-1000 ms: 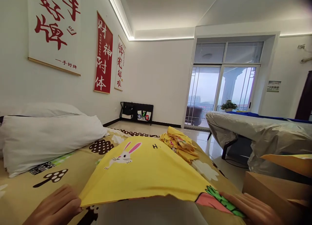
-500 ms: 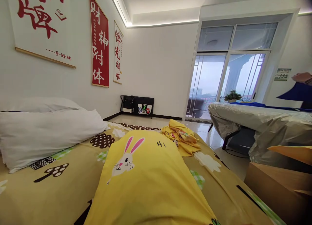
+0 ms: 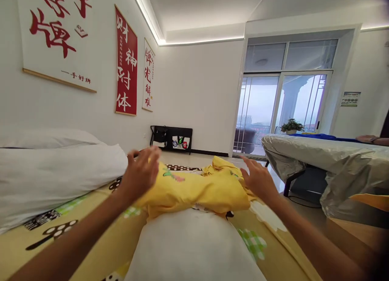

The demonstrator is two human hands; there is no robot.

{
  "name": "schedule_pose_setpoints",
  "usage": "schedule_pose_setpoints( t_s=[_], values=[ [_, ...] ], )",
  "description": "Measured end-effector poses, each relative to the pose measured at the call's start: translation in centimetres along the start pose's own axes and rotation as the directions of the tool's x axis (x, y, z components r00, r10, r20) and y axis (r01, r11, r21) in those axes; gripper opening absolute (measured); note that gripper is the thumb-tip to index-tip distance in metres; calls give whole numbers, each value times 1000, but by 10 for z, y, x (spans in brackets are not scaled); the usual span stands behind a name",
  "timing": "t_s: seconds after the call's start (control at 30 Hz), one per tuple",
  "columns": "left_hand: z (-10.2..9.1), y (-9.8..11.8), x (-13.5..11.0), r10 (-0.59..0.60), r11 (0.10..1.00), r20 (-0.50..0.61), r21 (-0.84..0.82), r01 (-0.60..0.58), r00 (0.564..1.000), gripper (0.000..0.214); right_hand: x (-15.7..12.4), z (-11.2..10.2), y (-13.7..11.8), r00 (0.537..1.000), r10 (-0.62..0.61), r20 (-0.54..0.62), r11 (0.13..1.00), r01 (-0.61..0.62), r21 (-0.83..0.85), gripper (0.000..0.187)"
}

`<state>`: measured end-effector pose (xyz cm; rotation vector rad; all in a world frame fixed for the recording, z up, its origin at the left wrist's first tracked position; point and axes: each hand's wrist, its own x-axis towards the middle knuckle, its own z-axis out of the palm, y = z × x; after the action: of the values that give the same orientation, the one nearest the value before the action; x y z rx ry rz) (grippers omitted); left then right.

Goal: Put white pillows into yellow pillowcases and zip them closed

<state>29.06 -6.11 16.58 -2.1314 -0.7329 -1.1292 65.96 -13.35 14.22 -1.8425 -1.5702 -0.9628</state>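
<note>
As left hand (image 3: 142, 169) curls by yellow cloth (image 3: 194, 189), hold unclear, right hand (image 3: 258, 176) fans wide at its right edge; beyond it, floor (image 3: 185, 158) and "财神附体" scroll (image 3: 126, 62)!

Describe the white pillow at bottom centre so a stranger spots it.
Find the tan patterned bedsheet and follow it to the bottom centre of the view. The white pillow lies there, running away from the camera. Unlike the left-hand pillows, it has yellow cloth bunched at its far end.
</note>
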Motion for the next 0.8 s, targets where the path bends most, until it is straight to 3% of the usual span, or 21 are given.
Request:
schedule_pose_setpoints(
  t_s=[0.03, 0.1, 0.17, 0.27, 0.33, 0.4, 0.47, 0.53, 0.63, 0.73, 0.8],
  values=[
    [9, 10, -10, 56, 998, 8, -34, -56, 998, 31, -8, 5, -14, 998, -61, -31, 997, 63, 54, 34],
    [31, 24, -28, 162, 978, 127, -150, -143, 979, 34, -25, 16, -38, 974, -228, -10, 951, 225, 211, 38],
    [62, 24, -45, 145, 965, 325, -254, -61, 935, 38, -39, 37, -55, 932, -339, 128, 887, 271, 375, 44],
    [122, 8, -79, 12, 916, 590, -330, 227, 807, 48, -61, 87, -61, 861, -317, 399, 857, 80, 509, 52],
    [162, -2, -110, -61, 851, 685, -345, 397, 726, 52, -80, 127, -57, 826, -266, 498, 841, -53, 538, 56],
    [193, -6, -141, -148, 805, 705, -322, 499, 694, 53, -97, 158, -54, 834, -227, 503, 821, -114, 560, 59],
    [205, -5, -160, -200, 796, 690, -301, 526, 696, 53, -107, 172, -54, 867, -205, 453, 806, -112, 581, 59],
    [196, -3, -168, -216, 817, 674, -272, 508, 707, 52, -113, 167, -52, 892, -202, 405, 808, -82, 583, 57],
    [148, -4, -181, -240, 875, 605, -205, 439, 760, 50, -130, 137, -33, 885, -194, 424, 842, -71, 534, 53],
    [86, -3, -230, -149, 919, 555, -227, 322, 818, 60, -183, 101, 8, 839, -146, 523, 904, -102, 415, 54],
    [57, 6, -276, -146, 906, 593, -241, 348, 792, 72, -231, 85, 35, 838, -126, 531, 938, -74, 339, 64]
  ],
)
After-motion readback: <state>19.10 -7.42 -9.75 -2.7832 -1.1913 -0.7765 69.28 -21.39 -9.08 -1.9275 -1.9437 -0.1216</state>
